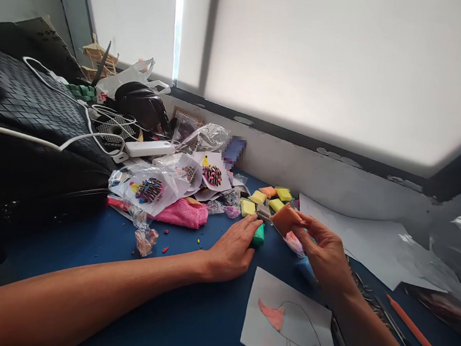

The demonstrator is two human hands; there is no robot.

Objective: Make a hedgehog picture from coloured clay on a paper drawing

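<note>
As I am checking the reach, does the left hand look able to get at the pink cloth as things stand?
Probably yes: mostly bare blue table separates the left hand from the pink cloth, though its fingers touch or nearly touch the green packet.

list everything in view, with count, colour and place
Held packet: one, orange-brown, lifted right of centre
Green packet: one, green, centre
Yellow packets: four, yellow, table back
Orange packet: one, orange, among yellow ones
Grey packet: one, grey, beside yellow ones
Blue item: one, blue, beyond drawing
Drawing: one, white with coral patch, front
Coral stick: one, coral, far right
Large paper: at least one, white, right
Pink cloth: one, pink, left of centre
Patterned pieces: at least two, multicoloured, left back
Bag: one, black, far left
Table: one, blue, foreground
Blinds: at least two, white, background
Remaining clutter: uncountable, mixed, mostly left
Left hand: one, centre, fingers at the green packet
Right hand: one, right of centre, fingers gripping the held packet
</note>
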